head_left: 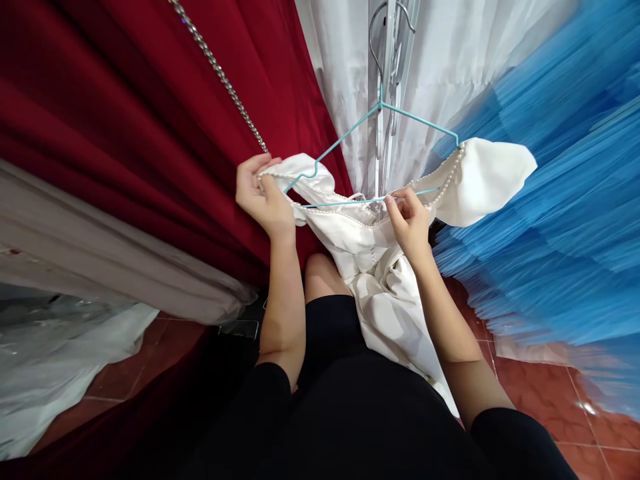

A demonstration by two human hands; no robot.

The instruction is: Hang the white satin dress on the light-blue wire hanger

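A white dress (390, 303) with pearl-beaded edging hangs partly on a thin teal hanger (420, 120). Its right puffed sleeve (490, 180) sits over the hanger's right end. My left hand (265, 197) pinches the beaded edge of the other sleeve, beside the hanger's left end. Between the thumb and fingers of my right hand (410, 217) is the hanger's bottom bar, close to the neckline. The dress's skirt drapes down over my lap and past my right forearm.
Red fabric (175, 120) with a beaded strand (220, 70) hangs at the left, above greyish fabric (110, 240). White curtains (455, 53) and a metal rail stand ahead. Blue tulle (560, 220) fills the right. Red floor tiles (540, 393) show below.
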